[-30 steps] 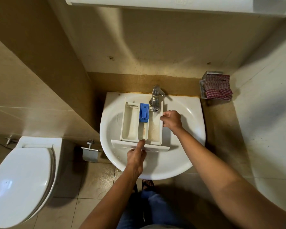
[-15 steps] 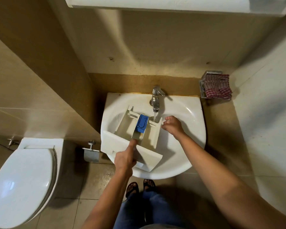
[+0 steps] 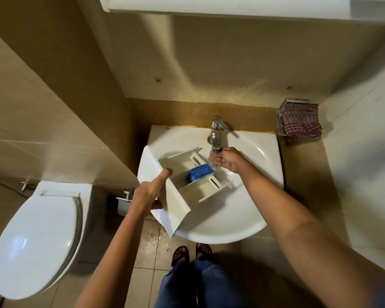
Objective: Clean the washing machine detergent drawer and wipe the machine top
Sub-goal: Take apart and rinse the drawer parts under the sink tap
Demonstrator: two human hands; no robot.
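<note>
My left hand (image 3: 147, 193) grips the detergent drawer (image 3: 177, 205) by its front panel, thumb laid across the face. The drawer lies tilted in the washbasin (image 3: 242, 230), that panel jutting past the basin's left and front rim. My right hand (image 3: 226, 160) is released, palm up, just under the tap (image 3: 217, 135) spout, beside the drawer's blue cap (image 3: 201, 172), with bare porcelain to its right.

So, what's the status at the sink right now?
Left hand grips the detergent drawer by its front panel, tilted in the sink. Right hand open under the tap. Nothing in the way.
</note>
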